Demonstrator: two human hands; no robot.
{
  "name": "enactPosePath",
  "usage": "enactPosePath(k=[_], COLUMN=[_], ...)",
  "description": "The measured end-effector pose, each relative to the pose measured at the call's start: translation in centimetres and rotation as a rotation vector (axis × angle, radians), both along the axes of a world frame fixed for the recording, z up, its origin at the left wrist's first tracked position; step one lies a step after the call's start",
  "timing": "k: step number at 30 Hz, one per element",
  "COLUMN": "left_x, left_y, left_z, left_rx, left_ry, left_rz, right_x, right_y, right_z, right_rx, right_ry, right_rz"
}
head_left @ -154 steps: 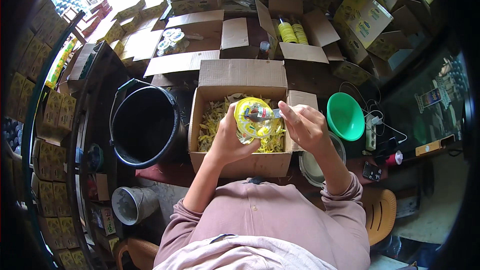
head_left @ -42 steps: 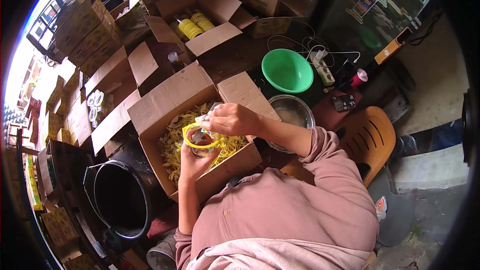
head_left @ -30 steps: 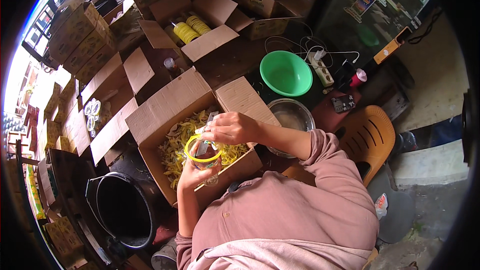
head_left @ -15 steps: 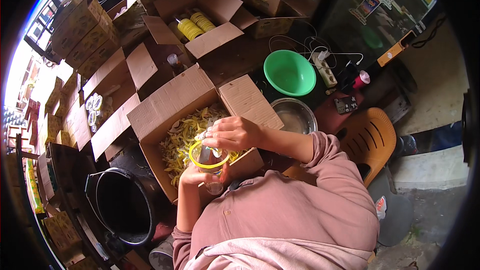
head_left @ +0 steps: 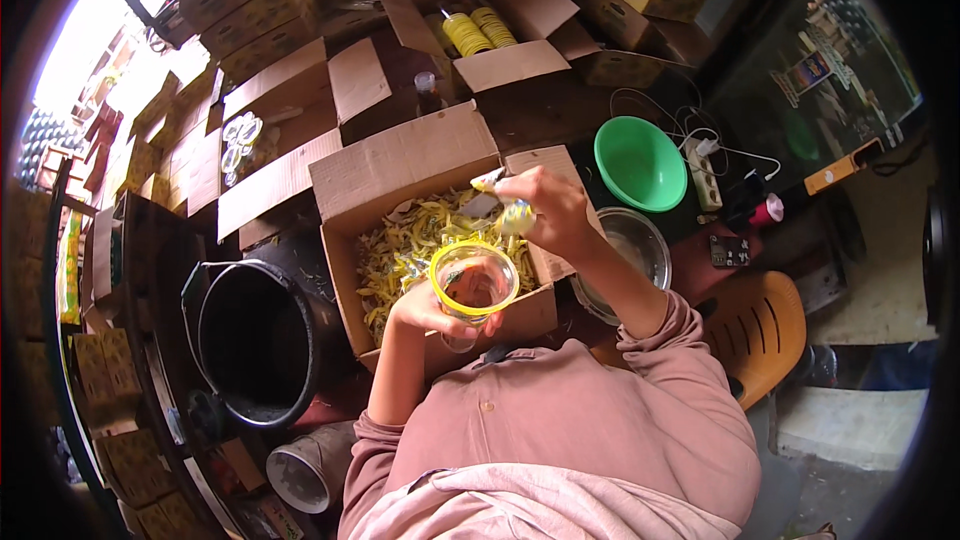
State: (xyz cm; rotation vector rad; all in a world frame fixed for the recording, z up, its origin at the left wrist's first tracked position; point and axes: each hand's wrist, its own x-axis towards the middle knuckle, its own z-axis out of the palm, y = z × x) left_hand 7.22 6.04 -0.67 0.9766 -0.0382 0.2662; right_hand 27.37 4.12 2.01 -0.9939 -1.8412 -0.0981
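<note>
My left hand [head_left: 425,312] is wrapped round a clear plastic jar [head_left: 473,285] with a yellow rim, its mouth tilted up. To the right and just above the jar, my right hand [head_left: 553,208] is closed on a crumpled yellow-and-white plastic strip [head_left: 517,218]. A flat grey piece [head_left: 482,206] shows beside its fingers; I cannot tell what it is. Both hands are over an open cardboard box [head_left: 400,165] holding a heap of yellow strips [head_left: 400,250].
A black bucket [head_left: 255,340] stands left of the box. A green bowl [head_left: 640,163], metal bowl [head_left: 640,250] and power strip [head_left: 703,175] are to the right. Behind stands an open carton [head_left: 515,65] with stacked yellow rings. An orange chair [head_left: 760,330] is beside me.
My right hand has moved up and right, off the jar's rim, with the crumpled strip in it. My left hand still holds the jar. The whole view has shifted.
</note>
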Motion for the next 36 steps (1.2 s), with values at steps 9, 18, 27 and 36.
enactPosePath(k=[9,18,27,36], left_x=[-1.1,0.5,1.3,1.3], left_y=[-0.3,-2.3,-3.1,-3.6], left_z=[2.2,2.7,2.0,1.4], left_rx=[0.350,0.529,0.721,0.761], left_ry=[0.051,0.127,0.210,0.203], left_rz=[0.265,0.929,1.151,1.235], right_x=[0.6,-1.4,-3.5,-5.0], right_y=[-1.9,-4.6,-6.1,-6.6], right_z=[-5.8,-0.4,0.6,0.8], right_rx=[-1.036,-0.434,-0.387,-0.337], right_ry=[-0.505,0.587,0.713,0.917], right_rz=[-0.139,-0.156,0.027,-0.011])
